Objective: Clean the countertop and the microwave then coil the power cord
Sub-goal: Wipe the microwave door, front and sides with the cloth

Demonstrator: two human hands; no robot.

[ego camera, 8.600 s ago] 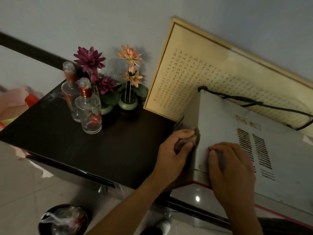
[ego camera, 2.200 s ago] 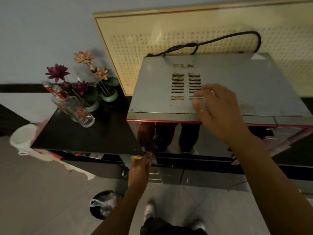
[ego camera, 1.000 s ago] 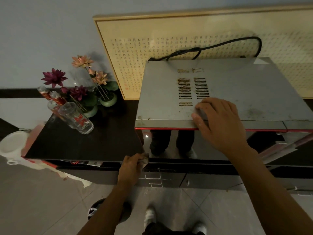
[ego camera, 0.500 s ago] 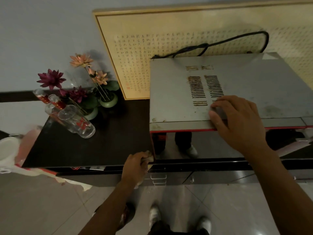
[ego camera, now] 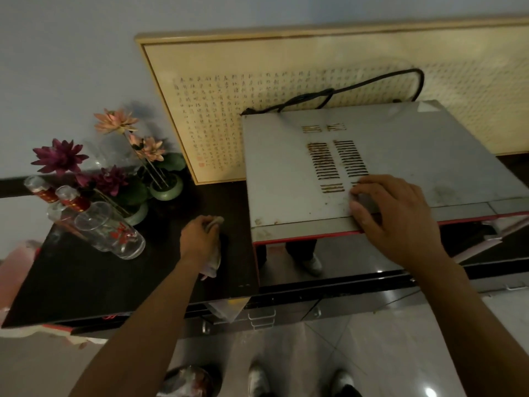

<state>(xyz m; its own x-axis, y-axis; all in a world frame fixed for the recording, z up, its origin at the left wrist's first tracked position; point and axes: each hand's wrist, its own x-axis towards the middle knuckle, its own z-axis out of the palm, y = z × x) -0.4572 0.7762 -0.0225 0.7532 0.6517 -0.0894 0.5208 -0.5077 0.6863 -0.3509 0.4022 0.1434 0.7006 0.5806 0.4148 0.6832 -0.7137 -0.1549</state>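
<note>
L hand (ego camera: 197, 239) grips a cloth (ego camera: 212, 262) on the dark countertop (ego camera: 86, 279), just left of the microwave (ego camera: 400, 156). R hand (ego camera: 398, 219) rests flat, fingers relaxed, on microwave top near front edge. Power cord (ego camera: 337, 94) loops loose behind it. Two glass bottles (ego camera: 108, 230) w/ red caps look empty; green pots (ego camera: 167, 189) hold flowers.

Dark countertop (ego camera: 86, 279) w/ microwave (ego camera: 400, 167), bottles (ego camera: 108, 230), flower pots (ego camera: 167, 187), frame (ego camera: 286, 81).

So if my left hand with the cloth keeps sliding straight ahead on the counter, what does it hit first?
Probably the framed calligraphy panel against the wall. Your left hand points across bare dark countertop, passing right of the green flower pot, though depth is uncertain.
</note>
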